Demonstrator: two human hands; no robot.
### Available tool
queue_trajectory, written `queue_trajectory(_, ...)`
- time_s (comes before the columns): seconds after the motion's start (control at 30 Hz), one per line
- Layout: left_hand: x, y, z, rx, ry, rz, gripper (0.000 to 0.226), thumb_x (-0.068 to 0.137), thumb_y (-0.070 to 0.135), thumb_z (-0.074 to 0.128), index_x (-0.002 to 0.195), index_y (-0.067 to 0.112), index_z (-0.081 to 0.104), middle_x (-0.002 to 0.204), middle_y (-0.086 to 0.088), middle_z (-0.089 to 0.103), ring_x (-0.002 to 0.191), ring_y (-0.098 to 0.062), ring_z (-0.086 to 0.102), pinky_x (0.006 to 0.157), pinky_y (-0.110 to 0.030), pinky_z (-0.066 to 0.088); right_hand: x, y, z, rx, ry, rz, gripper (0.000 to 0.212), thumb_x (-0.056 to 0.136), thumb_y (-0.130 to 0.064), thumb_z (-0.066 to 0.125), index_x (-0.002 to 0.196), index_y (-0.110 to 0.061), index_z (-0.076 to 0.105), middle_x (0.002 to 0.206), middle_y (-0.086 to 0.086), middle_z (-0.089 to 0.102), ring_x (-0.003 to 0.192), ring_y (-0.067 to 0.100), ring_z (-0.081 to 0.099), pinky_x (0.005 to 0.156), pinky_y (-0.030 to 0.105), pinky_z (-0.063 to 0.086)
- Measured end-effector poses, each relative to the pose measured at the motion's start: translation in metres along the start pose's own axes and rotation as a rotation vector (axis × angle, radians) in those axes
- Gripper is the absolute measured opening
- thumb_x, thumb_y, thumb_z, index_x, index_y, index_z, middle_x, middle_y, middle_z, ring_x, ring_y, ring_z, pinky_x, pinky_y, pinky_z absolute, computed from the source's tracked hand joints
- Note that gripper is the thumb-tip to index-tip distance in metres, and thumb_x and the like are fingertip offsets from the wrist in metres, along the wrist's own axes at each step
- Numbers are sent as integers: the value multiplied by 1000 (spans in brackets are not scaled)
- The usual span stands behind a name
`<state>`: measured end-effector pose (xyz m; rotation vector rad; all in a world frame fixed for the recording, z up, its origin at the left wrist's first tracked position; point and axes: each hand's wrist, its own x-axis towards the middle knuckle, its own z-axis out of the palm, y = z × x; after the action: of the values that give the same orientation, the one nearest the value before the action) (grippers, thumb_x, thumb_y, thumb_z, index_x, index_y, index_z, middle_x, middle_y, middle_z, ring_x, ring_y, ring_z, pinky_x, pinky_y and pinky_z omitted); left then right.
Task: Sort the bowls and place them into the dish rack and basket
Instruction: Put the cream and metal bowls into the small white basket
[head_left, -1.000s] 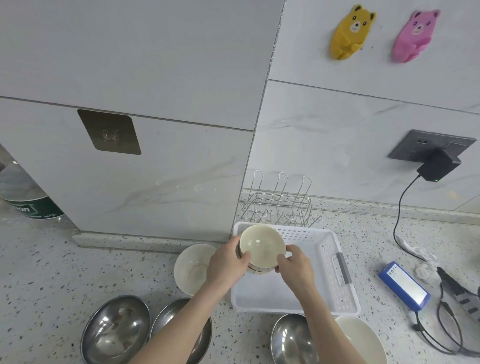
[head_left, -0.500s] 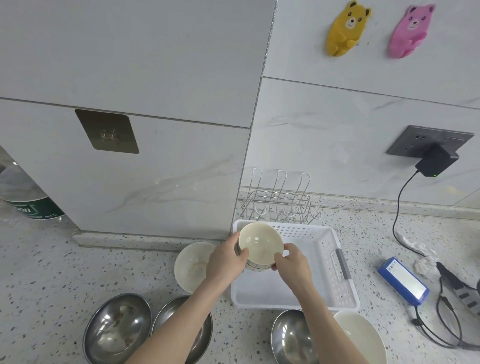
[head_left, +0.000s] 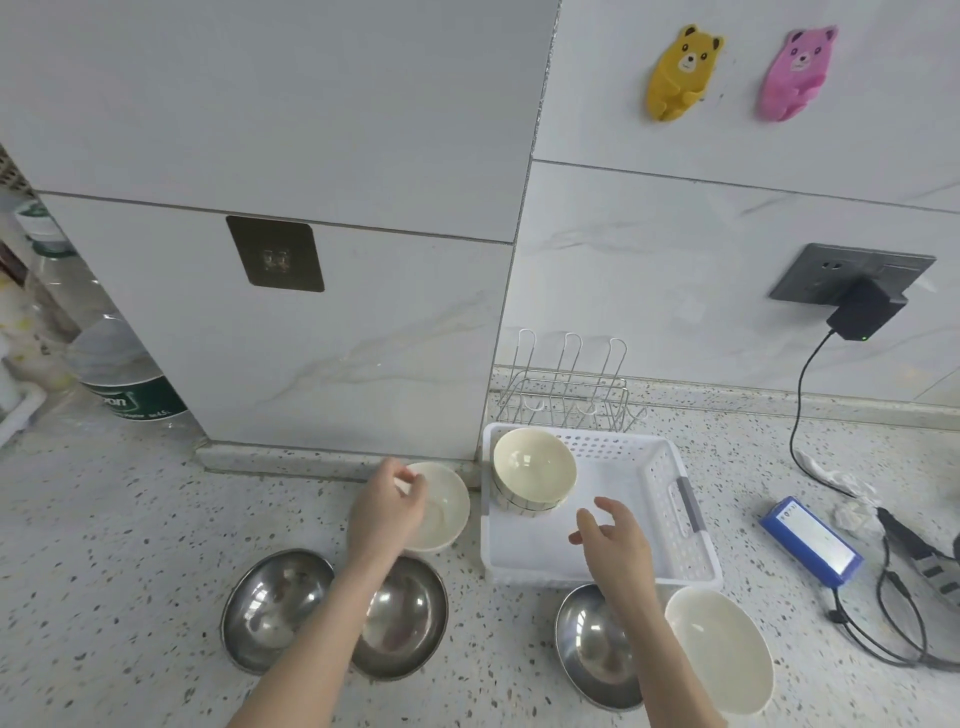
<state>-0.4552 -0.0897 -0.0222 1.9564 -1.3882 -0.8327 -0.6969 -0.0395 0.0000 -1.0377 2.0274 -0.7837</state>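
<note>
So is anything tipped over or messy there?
Nothing looks broken or spilled. The cream ceramic bowl in the white plastic basket sits tilted on the bowl beneath it, leaning against the basket's corner. The wire dish rack holds nothing.

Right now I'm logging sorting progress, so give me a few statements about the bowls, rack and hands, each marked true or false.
1. A cream bowl sits in the white basket. True.
2. The wire dish rack holds a steel bowl. False: it holds no bowl.
3. The right hand grips a bowl. False: it hovers open over the basket.
4. The left hand is at the white bowl beside the basket. True.
5. Three steel bowls lie on the counter. True.
</note>
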Motion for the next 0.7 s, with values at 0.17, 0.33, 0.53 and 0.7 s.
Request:
queue_trajectory(0.17,5,-36,-27,250,-121,-174,47,93,39,53,130,13,43,95,0,62,81,-20,61,63,-31,43,-30,16,-2,93,20,10,36,95,-31,52,130,-25,51,79,-7,73,74,14,64,74,38,51)
queue_trajectory(0.33,13,-45,-24,183,-243,-231,31,88,30,54,109,8,60,84,-1,73,76,-18,71,61,-30,51,-45,26,-1,135,24,26,34,94,-27,53,128,-23,53,75,-5,73,80,13,66,77,39,53)
queue_trajectory(0.53,17,-46,-16,12,-302,-296,16,87,13,57,99,5,65,79,-13,74,45,-14,54,39,-20,35,-57,36,-7,162,71,56,30,94,-25,54,123,-24,57,73,-9,72,78,7,65,63,26,44)
queue_trajectory(0.7,13,-41,-15,-23,-263,-307,14,87,8,55,98,1,62,72,-13,72,38,-10,52,37,-19,33,-64,44,-11,193,86,77,26,93,-24,53,119,-28,57,68,-10,73,80,8,64,73,36,52)
